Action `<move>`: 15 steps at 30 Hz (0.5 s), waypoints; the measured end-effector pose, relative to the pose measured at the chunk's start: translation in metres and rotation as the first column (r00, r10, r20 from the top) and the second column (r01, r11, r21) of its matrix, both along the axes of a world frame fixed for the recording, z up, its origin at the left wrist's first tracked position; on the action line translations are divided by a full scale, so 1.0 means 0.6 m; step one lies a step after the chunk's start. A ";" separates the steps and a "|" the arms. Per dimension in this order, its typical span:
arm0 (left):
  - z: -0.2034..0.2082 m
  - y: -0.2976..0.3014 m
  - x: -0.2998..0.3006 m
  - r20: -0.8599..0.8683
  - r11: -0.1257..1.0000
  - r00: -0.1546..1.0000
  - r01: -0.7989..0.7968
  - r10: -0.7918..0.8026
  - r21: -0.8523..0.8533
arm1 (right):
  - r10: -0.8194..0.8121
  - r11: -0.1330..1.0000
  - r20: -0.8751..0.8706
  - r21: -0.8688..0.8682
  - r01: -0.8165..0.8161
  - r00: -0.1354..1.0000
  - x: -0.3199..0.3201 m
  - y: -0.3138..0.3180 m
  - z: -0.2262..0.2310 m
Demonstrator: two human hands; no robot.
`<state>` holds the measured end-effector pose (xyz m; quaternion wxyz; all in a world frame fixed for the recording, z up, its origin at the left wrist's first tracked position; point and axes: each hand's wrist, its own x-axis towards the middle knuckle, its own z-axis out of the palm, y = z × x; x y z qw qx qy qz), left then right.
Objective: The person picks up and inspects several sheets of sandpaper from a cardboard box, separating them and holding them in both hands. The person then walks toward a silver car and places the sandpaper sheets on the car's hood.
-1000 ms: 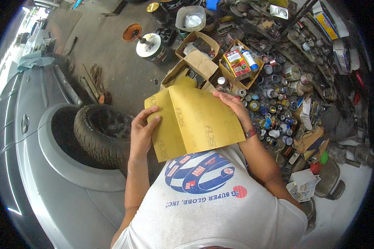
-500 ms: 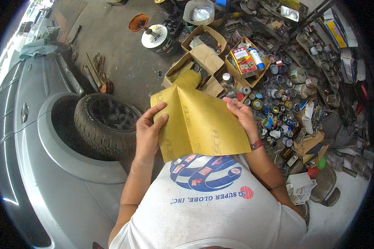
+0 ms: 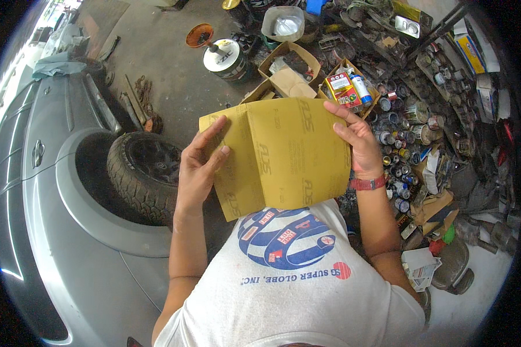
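Nearest to me is the person's white shirt (image 3: 307, 303), printed in blue and red, and just beyond its front the yellow sheet (image 3: 295, 156) hangs between two hands, creased lengthwise left of its middle. The left hand (image 3: 198, 168) pinches the left edge, thumb and fingers spread over the paper; the right hand (image 3: 360, 144), above a red wristband (image 3: 369, 184), grips the right edge between thumb and fingers. The hands are well apart, and the sheet blocks my view of the floor and part of the cardboard boxes (image 3: 292, 84) behind it. On the left a grey car (image 3: 107, 231) crowds in, a knobbly tyre (image 3: 139, 182) at its wheel arch. To the right lies a jumble of small cans (image 3: 400, 141) — beside a red and yellow tin (image 3: 340, 91). Farther off stand a white-lidded bucket (image 3: 224, 58), an orange bowl (image 3: 200, 36) and a translucent tub (image 3: 283, 24).
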<state>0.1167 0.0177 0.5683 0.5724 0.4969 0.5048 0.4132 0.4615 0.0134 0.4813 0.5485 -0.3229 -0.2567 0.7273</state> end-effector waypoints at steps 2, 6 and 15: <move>-0.002 -0.003 0.002 0.025 0.999 0.999 -0.019 0.020 -0.033 | -0.011 1.000 -0.020 -0.023 0.010 1.000 -0.006 -0.007 -0.010; -0.003 -0.006 -0.003 -0.014 0.999 1.000 -0.004 0.003 -0.037 | -0.056 0.998 0.020 -0.022 0.056 0.998 -0.014 -0.016 -0.020; 0.000 -0.020 0.006 -0.190 0.999 0.981 -0.024 0.030 0.030 | -0.040 0.999 0.071 -0.011 0.041 0.997 -0.020 -0.022 0.005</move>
